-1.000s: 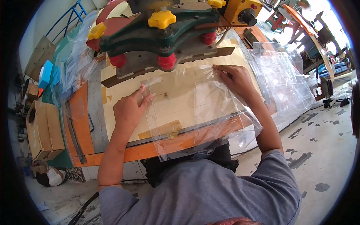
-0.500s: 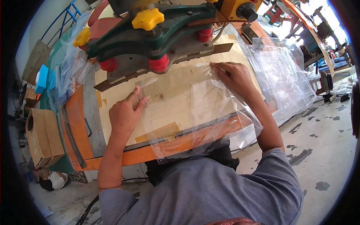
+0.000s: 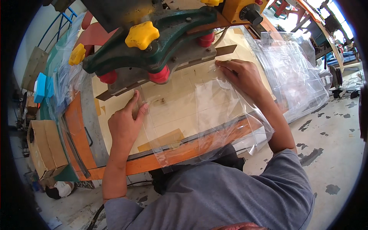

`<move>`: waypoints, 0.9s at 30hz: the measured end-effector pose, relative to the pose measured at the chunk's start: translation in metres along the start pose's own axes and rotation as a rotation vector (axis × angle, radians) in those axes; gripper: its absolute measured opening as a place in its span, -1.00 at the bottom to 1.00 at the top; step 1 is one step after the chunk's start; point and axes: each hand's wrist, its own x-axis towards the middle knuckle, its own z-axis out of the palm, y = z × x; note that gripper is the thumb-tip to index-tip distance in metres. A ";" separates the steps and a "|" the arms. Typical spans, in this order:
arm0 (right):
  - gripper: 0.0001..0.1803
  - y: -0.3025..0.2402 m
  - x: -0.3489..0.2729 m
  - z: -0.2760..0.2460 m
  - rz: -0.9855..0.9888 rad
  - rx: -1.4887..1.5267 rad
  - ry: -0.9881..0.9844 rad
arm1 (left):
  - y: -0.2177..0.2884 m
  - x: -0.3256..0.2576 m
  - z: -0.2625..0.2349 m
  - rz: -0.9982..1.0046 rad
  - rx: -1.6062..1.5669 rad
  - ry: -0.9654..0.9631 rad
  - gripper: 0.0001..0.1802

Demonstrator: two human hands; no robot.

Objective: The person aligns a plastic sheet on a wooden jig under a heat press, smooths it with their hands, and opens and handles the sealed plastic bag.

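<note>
A clear plastic sheet (image 3: 174,111) lies across a tan board (image 3: 126,143) on the machine table and hangs over its front edge. My left hand (image 3: 124,122) rests at the sheet's left edge, its index finger and thumb stretched apart. At the sheet's far right corner, my right hand (image 3: 241,76) has its fingers pinched together on the plastic. Just beyond the fingertips of both hands is a long metal bar (image 3: 226,51) under a dark green press head (image 3: 178,32). It carries yellow star knobs (image 3: 142,35) and red round mounts (image 3: 159,74).
A pile of clear plastic pieces (image 3: 295,73) lies on the right, with more plastic (image 3: 73,73) at the left. An orange control box with a black dial (image 3: 251,15) stands at the back. An open cardboard box (image 3: 46,147) stands left of the table.
My view has shifted slightly. Both hands keep nearly the same places on the sheet. The press head sits a little lower in the picture; whether it moved itself, I cannot tell.
</note>
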 end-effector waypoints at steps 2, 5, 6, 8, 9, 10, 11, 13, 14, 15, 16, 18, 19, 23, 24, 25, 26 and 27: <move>-0.75 0.001 0.000 0.002 0.029 0.006 -0.007 | 0.000 -0.001 0.001 -0.005 -0.006 0.001 -0.41; -0.75 0.002 0.000 0.003 0.009 0.001 0.015 | -0.001 -0.001 0.001 0.012 0.026 0.016 -0.42; -0.75 0.002 0.000 0.004 0.009 0.001 0.016 | -0.003 -0.001 0.003 0.022 0.027 0.029 -0.42; -0.75 0.002 -0.001 0.004 0.015 -0.016 0.015 | -0.001 0.000 0.000 0.034 0.028 0.043 -0.41; -0.75 0.003 -0.001 0.004 0.016 -0.017 0.015 | 0.005 0.001 -0.006 -0.021 0.023 -0.022 -0.43; -0.74 0.004 -0.001 0.004 0.016 -0.021 0.014 | 0.008 0.001 -0.009 -0.076 0.017 -0.086 -0.44; -0.74 0.005 -0.001 0.004 0.015 -0.026 0.014 | 0.007 0.001 -0.007 -0.074 0.016 -0.087 -0.44; -0.74 0.004 -0.001 0.004 0.022 -0.020 0.012 | 0.004 0.000 -0.004 -0.026 0.010 -0.032 -0.44; -0.74 0.003 -0.001 0.004 0.028 -0.013 0.009 | 0.005 -0.001 -0.005 -0.024 0.010 -0.032 -0.44; -0.74 0.002 -0.001 0.003 0.029 -0.016 0.010 | 0.007 0.000 -0.008 -0.047 0.010 -0.053 -0.44; -0.74 0.002 -0.001 0.003 0.032 -0.020 -0.005 | 0.008 0.000 -0.008 -0.069 0.011 -0.074 -0.44; -0.73 0.002 -0.001 0.002 0.036 -0.026 -0.019 | 0.003 -0.001 -0.002 -0.038 0.015 -0.035 -0.43; -0.73 0.002 -0.001 0.002 0.037 -0.035 -0.021 | 0.000 -0.001 0.000 -0.009 0.022 0.002 -0.41; -0.74 0.005 -0.001 0.004 0.029 -0.032 -0.023 | -0.003 -0.002 0.003 0.010 0.013 0.025 -0.41; -0.74 0.004 -0.002 0.005 0.030 -0.032 -0.023 | -0.003 -0.003 0.002 0.011 0.009 0.025 -0.41; -0.74 0.003 -0.002 0.005 0.020 -0.017 0.001 | -0.002 -0.003 0.002 0.012 0.004 0.025 -0.41; -0.74 0.003 -0.002 0.005 0.010 -0.001 0.025 | -0.003 -0.002 0.003 0.013 0.004 0.024 -0.41; -0.74 0.003 -0.002 0.005 0.011 0.000 0.024 | -0.004 -0.002 0.004 0.033 -0.003 0.044 -0.41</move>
